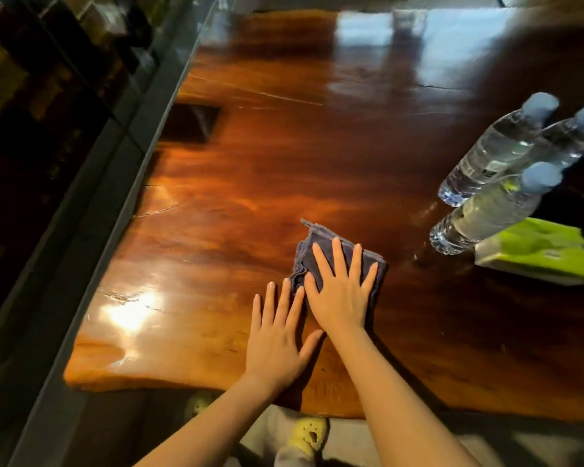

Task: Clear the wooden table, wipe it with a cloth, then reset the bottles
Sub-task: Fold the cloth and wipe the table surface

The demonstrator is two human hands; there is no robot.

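Observation:
A folded dark blue cloth (321, 244) lies on the glossy wooden table (250, 183) near its front edge. My right hand (339, 291) presses flat on the cloth with fingers spread. Just to its left, my left hand (277, 335) rests flat on the bare wood, fingers apart, its fingertips touching the cloth's left edge. Three clear water bottles with pale blue caps stand at the right: one (496, 153) at the back left, one (567, 139) at the back right, one (489, 210) in front.
A green and white tissue pack (536, 252) lies at the right edge beside the front bottle. A grey ledge (122, 156) runs along the table's left side, with dark shelving beyond. Yellow slippers (309, 433) show on the floor below the front edge.

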